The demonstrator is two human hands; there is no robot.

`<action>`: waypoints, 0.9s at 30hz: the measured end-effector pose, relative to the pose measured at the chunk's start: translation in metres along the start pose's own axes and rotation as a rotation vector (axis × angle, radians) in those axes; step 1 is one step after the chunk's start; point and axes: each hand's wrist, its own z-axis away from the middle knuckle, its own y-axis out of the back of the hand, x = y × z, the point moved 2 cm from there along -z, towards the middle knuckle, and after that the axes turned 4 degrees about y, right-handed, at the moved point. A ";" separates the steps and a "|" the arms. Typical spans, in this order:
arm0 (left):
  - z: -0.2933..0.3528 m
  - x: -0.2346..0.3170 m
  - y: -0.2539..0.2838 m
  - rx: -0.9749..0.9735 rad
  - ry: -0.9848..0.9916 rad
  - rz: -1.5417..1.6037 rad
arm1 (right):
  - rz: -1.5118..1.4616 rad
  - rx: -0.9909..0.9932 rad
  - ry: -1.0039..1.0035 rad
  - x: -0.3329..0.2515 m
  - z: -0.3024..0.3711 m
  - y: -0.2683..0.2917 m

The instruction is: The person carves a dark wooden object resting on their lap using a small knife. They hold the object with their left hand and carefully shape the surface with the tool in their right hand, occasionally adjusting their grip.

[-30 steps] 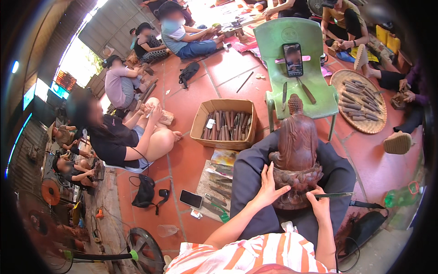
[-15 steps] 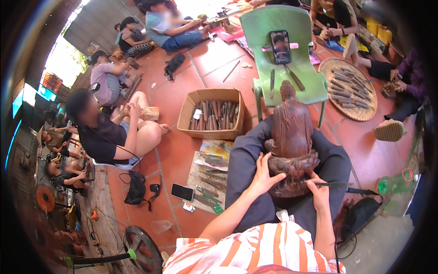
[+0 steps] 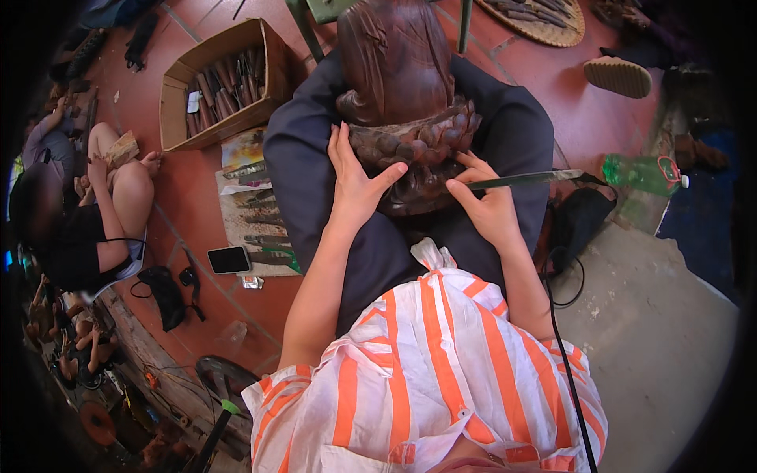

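Observation:
A dark brown carved wooden statue (image 3: 398, 71) of a robed seated figure stands on a lotus-petal base (image 3: 418, 142) between my thighs; its head is cut off by the upper edge. My left hand (image 3: 356, 183) rests open against the left of the base, fingers stretched along it and thumb spread across its front. On the right of the base, my right hand (image 3: 489, 206) pinches a long, flat, blade-like tool (image 3: 536, 179). Its long free part points out to the right, while the end at the carving is hidden by my fingers.
A cardboard box (image 3: 272, 87) of wooden-handled tools stands front left. Beside my left leg, more tools (image 3: 264, 221) lie on a mat near a phone (image 3: 229, 260). A person (image 3: 87, 213) sits at the left. To the right are a green bottle (image 3: 639, 172) and a black bag (image 3: 583, 225).
My view has tilted down, so the statue's head and most of the green chair have left the picture. Both hands keep their places at the base, the tool still in my right.

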 end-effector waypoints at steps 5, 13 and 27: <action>-0.001 0.006 0.000 -0.015 0.009 0.016 | 0.166 -0.018 0.023 -0.008 0.003 -0.019; 0.000 0.006 -0.003 -0.012 -0.002 0.036 | 0.206 -0.035 -0.026 -0.011 -0.005 -0.020; 0.001 0.005 -0.008 -0.001 -0.014 0.012 | -0.048 -0.031 0.001 0.010 -0.008 -0.001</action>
